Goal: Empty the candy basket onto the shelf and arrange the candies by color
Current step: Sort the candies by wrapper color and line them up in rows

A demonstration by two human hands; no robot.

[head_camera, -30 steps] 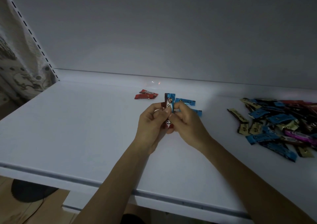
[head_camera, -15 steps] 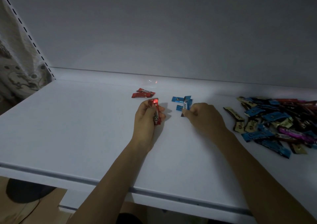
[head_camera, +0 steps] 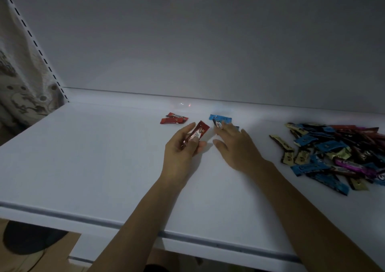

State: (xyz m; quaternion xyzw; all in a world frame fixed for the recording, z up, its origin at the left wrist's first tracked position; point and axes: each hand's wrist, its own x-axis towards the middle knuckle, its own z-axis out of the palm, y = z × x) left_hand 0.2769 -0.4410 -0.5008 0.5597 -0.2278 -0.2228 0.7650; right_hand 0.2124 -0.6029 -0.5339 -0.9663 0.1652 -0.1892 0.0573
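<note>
My left hand [head_camera: 183, 146] holds a red wrapped candy [head_camera: 195, 134] between thumb and fingers, just in front of two red candies [head_camera: 173, 119] lying on the white shelf [head_camera: 93, 157]. My right hand [head_camera: 233, 144] lies with fingers spread and straight over the small group of blue candies [head_camera: 220, 118], its fingertips touching one of them. A mixed pile of candies [head_camera: 337, 153] in blue, gold, purple, red and dark wrappers covers the shelf at the right. No basket is in view.
The shelf's back wall [head_camera: 208, 42] rises right behind the candies. A slotted upright [head_camera: 35, 42] and patterned cloth [head_camera: 18, 80] stand at the left. The shelf's front edge [head_camera: 104, 219] runs below my forearms.
My hands have parted. The left kept the red candy and moved toward the red group. The right set a blue candy among the blue ones and its fingers have opened.
</note>
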